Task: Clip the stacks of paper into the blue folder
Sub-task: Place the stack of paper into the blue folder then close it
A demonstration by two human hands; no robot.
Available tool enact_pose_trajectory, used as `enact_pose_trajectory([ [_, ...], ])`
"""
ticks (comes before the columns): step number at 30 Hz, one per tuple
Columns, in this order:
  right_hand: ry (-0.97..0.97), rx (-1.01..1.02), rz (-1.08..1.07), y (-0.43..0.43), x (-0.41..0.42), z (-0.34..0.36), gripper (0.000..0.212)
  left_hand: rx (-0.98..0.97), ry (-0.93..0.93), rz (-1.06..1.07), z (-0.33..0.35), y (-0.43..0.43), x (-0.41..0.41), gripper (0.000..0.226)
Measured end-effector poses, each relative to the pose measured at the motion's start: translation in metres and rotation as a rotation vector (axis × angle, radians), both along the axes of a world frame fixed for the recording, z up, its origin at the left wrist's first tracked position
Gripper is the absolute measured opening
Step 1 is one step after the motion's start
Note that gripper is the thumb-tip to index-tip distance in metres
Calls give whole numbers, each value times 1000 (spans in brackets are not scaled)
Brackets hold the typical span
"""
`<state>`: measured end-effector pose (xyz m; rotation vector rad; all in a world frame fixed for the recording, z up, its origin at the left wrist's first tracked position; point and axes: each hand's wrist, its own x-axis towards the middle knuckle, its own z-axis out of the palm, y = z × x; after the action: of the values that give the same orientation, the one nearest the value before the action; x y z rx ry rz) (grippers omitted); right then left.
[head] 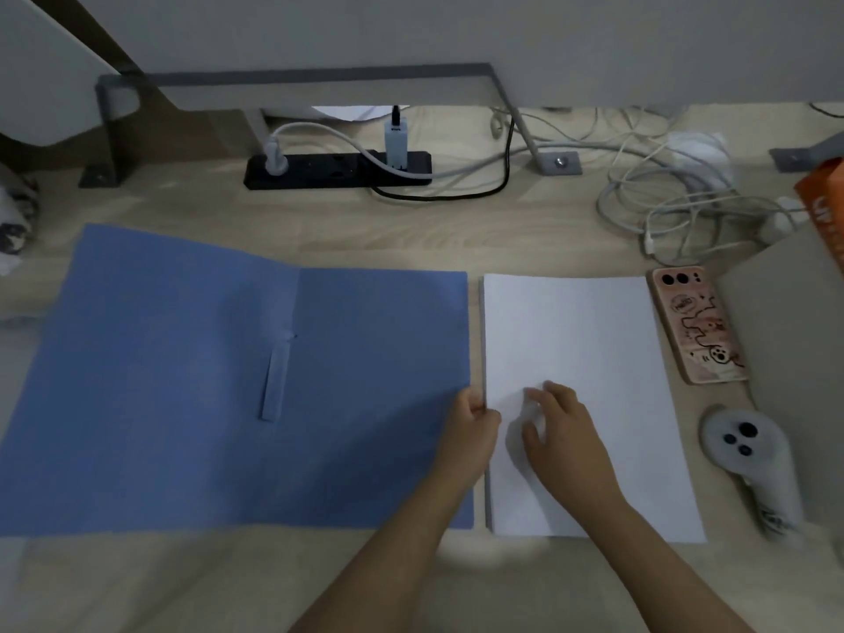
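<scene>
The blue folder (182, 381) lies open and flat on the wooden desk, with a pale fastener strip (275, 381) along its centre fold. A stack of white paper (575, 331) lies just right of it, apart by a narrow gap. My left hand (470, 427) pinches the stack's left edge near the middle. My right hand (564, 431) rests on top of the stack, fingers spread and pressing on the top sheet.
A phone in a pink patterned case (696, 326) and a white controller (749, 459) lie right of the paper. A black power strip (338, 169) and tangled white cables (676, 212) sit at the back. A grey box (794, 340) stands at far right.
</scene>
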<state>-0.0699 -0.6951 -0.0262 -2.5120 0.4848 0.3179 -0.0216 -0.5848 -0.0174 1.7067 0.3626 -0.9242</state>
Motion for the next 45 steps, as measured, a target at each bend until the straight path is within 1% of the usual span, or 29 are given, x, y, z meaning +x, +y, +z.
enact_pose_trajectory([
  [2, -2, 7, 8, 0, -1, 0, 41, 34, 43, 57, -3, -5, 4, 18],
  [4, -12, 27, -5, 2, 0, 2, 40, 39, 77, 48, -1, -8, 11, 12],
  [8, -16, 98, -73, 5, 2, 7, 44, 19, 159, 68, -1, -9, 16, 17],
  [12, -27, 162, -143, 7, 4, 7, 54, 9, 135, 132, -3, -11, 9, 31],
  [15, -34, 181, -164, 8, 5, 9, 56, -26, 142, 188, 1, -7, 8, 25],
  [18, -55, 197, -204, 7, 5, 11, 50, -113, 123, 165, 8, -4, 4, 29],
  [21, -78, 241, -222, 3, 5, 14, 42, -143, 60, 115, 14, -5, -3, 30],
  [25, -79, 282, -200, -2, 4, 15, 37, -173, 5, 80, 17, -5, -6, 29],
  [41, -28, 292, -185, -3, 1, 9, 39, -217, 27, 118, 21, -5, -6, 31],
  [45, -13, 266, -168, -2, 1, 6, 39, -220, 24, 112, 21, -5, -7, 31],
])
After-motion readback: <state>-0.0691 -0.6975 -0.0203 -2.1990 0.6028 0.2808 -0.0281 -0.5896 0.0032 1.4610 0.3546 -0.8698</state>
